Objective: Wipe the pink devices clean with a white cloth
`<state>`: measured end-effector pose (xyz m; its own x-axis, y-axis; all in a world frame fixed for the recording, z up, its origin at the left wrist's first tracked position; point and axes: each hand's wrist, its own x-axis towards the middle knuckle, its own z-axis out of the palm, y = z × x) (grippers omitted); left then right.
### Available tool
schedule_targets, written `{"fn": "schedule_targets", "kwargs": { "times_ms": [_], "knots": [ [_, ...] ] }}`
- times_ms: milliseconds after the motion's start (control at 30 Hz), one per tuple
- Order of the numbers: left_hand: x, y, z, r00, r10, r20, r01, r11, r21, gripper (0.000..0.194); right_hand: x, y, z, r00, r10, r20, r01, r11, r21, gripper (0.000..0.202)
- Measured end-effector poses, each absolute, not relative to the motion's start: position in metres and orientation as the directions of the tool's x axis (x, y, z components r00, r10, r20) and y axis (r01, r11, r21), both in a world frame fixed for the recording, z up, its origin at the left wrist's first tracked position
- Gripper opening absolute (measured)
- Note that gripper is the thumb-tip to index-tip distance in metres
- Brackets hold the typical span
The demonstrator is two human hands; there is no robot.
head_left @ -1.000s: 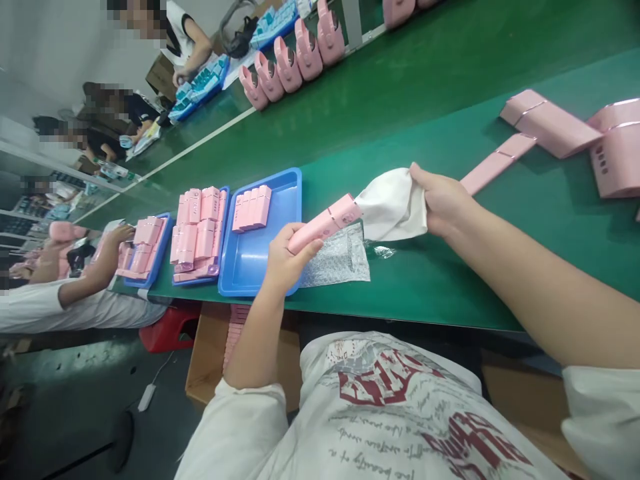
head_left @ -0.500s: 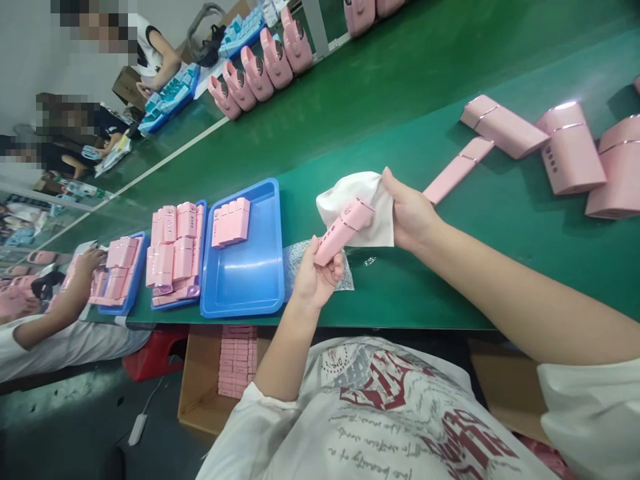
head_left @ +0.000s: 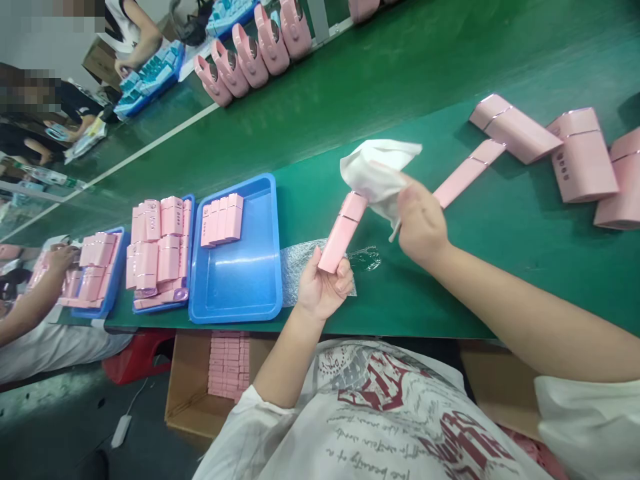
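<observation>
One pink device (head_left: 343, 233) in left hand's curled fingers (head_left: 344, 268); right grips cloth (head_left: 377, 170).

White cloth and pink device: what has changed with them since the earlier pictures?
The left hand has turned the pink device, hiding its row of dots. The right hand has bunched the white cloth, which was spread flatter. Neither was let go. The blue tray still holds its pink pieces.
</observation>
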<state>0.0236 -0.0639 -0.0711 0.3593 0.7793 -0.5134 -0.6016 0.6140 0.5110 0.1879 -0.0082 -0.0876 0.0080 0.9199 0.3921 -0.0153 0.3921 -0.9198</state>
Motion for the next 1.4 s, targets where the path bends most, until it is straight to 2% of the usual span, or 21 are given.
{"fn": "schedule_targets", "kwargs": {
  "times_ms": [67, 100, 167, 200, 233, 300, 400, 533, 567, 633, 700, 767, 800, 900, 1000, 1067, 1200, 1400],
  "knots": [
    [0.023, -0.065, -0.075, 0.387, 0.777, -0.497, -0.601, 0.621, 0.503, 0.052, 0.182, -0.014, -0.094, -0.179, 0.737, 0.651, 0.165, 0.675, -0.719, 0.051],
    [0.022, -0.065, -0.077, 0.383, 0.786, -0.486, -0.596, 0.612, 0.52, 0.047, 0.178, -0.016, -0.097, -0.284, 0.632, 0.721, 0.199, 0.774, -0.601, 0.05],
    [0.02, -0.067, -0.083, 0.337, 0.832, -0.441, -0.566, 0.553, 0.611, 0.036, 0.173, -0.02, -0.1, -0.457, 0.47, 0.755, 0.202, 0.882, -0.427, 0.048],
    [0.019, -0.069, -0.086, 0.302, 0.867, -0.397, -0.543, 0.499, 0.676, 0.035, 0.172, -0.021, -0.101, -0.499, 0.423, 0.756, 0.19, 0.905, -0.381, 0.047],
    [0.018, -0.071, -0.088, 0.272, 0.9, -0.341, -0.506, 0.435, 0.745, 0.036, 0.173, -0.02, -0.101, -0.511, 0.404, 0.759, 0.188, 0.914, -0.36, 0.046],
    [0.018, -0.075, -0.093, 0.264, 0.939, -0.223, -0.398, 0.316, 0.861, 0.039, 0.177, -0.016, -0.1, -0.459, 0.458, 0.761, 0.25, 0.889, -0.384, 0.045],
    [0.021, -0.081, -0.098, 0.296, 0.944, -0.145, -0.252, 0.224, 0.941, 0.05, 0.182, -0.013, -0.098, -0.359, 0.567, 0.741, 0.364, 0.816, -0.448, 0.046],
    [0.025, -0.083, -0.103, 0.198, 0.975, -0.102, -0.179, 0.138, 0.974, 0.042, 0.179, -0.019, -0.098, -0.498, 0.415, 0.761, 0.234, 0.91, -0.343, 0.041],
    [0.025, -0.082, -0.103, 0.194, 0.976, -0.102, -0.177, 0.137, 0.975, 0.043, 0.179, -0.019, -0.098, -0.503, 0.414, 0.758, 0.22, 0.91, -0.351, 0.039],
    [0.025, -0.081, -0.101, 0.233, 0.965, -0.12, -0.202, 0.168, 0.965, 0.046, 0.181, -0.017, -0.099, -0.41, 0.544, 0.732, 0.245, 0.839, -0.486, 0.039],
    [0.025, -0.08, -0.098, 0.273, 0.954, -0.124, -0.239, 0.192, 0.952, 0.05, 0.184, -0.011, -0.099, -0.184, 0.753, 0.632, 0.202, 0.659, -0.725, 0.04],
    [0.025, -0.08, -0.095, 0.273, 0.957, -0.097, -0.275, 0.174, 0.946, 0.047, 0.187, -0.005, -0.098, -0.002, 0.91, 0.414, -0.018, 0.414, -0.91, 0.041],
    [0.025, -0.08, -0.094, 0.27, 0.959, -0.089, -0.293, 0.17, 0.941, 0.045, 0.187, -0.003, -0.098, 0.017, 0.959, 0.283, -0.149, 0.282, -0.948, 0.042],
    [0.024, -0.08, -0.093, 0.281, 0.954, -0.104, -0.362, 0.206, 0.909, 0.039, 0.182, -0.005, -0.094, -0.173, 0.985, -0.011, -0.382, -0.077, -0.921, 0.047],
    [0.022, -0.078, -0.093, 0.307, 0.941, -0.143, -0.432, 0.272, 0.86, 0.038, 0.178, -0.011, -0.089, -0.369, 0.924, -0.095, -0.431, -0.261, -0.864, 0.047],
    [0.02, -0.076, -0.092, 0.349, 0.921, -0.175, -0.467, 0.333, 0.819, 0.042, 0.177, -0.014, -0.087, -0.422, 0.901, -0.103, -0.439, -0.302, -0.846, 0.046],
    [0.018, -0.073, -0.089, 0.461, 0.856, -0.233, -0.493, 0.465, 0.736, 0.046, 0.177, -0.015, -0.086, -0.408, 0.908, -0.096, -0.458, -0.295, -0.839, 0.043],
    [0.018, -0.076, -0.088, 0.48, 0.83, -0.284, -0.496, 0.523, 0.693, 0.047, 0.177, -0.016, -0.084, -0.432, 0.895, -0.109, -0.473, -0.328, -0.818, 0.04]
  ]
}}
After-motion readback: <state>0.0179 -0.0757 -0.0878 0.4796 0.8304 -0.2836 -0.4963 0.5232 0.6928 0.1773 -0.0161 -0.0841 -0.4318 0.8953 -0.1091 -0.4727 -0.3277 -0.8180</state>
